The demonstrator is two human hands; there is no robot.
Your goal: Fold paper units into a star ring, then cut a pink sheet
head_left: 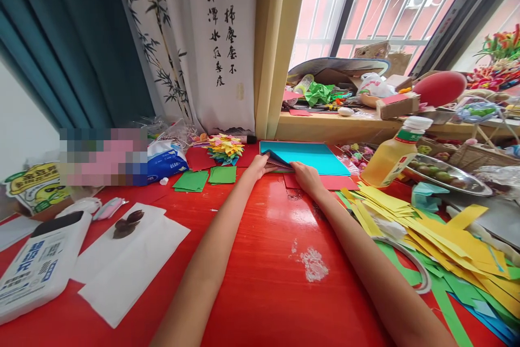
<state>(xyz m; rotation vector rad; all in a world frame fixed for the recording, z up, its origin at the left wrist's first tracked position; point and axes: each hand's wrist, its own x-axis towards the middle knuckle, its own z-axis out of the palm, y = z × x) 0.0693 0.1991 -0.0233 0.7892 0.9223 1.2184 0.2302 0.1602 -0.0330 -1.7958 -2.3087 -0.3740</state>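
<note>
A stack of coloured paper sheets with a blue sheet [312,156] on top lies at the far side of the red table [260,271]. My left hand [260,164] pinches the stack's near left corner and lifts several sheets there. My right hand [306,177] rests on the stack's front edge, fingers pressed flat on a red sheet. Both forearms reach forward across the table.
Green paper squares [203,178] and a pile of folded paper pieces [225,148] lie left of the stack. Yellow and green paper strips [426,233] cover the right side, beside a bottle of yellow liquid [392,156] and a metal dish [447,174]. White tissues [130,260] and a white pack [36,266] lie left.
</note>
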